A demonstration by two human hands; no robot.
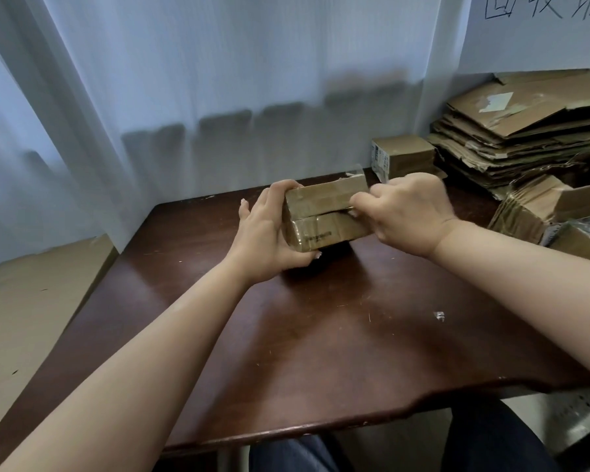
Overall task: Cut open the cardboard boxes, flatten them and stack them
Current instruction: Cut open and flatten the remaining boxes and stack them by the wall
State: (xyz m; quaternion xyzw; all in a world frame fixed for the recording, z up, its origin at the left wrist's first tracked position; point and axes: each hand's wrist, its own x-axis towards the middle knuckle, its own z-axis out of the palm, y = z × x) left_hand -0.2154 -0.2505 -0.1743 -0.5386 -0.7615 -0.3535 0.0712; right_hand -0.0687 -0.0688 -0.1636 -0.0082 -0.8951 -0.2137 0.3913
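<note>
Left hand [266,229] gripped box [324,216] at its 9 o'clock end; right hand [409,212] pinched into centre seam. Opening step, probably. Next: seam needs splitting.

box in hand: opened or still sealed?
Mostly sealed. The taped cardboard box keeps its shape; the left hand steadies it, the right hand works at the centre seam. No tool is visible.

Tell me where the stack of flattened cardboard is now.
The stack of flattened cardboard lies at the far right of the head view, right of the small closed box.
</note>
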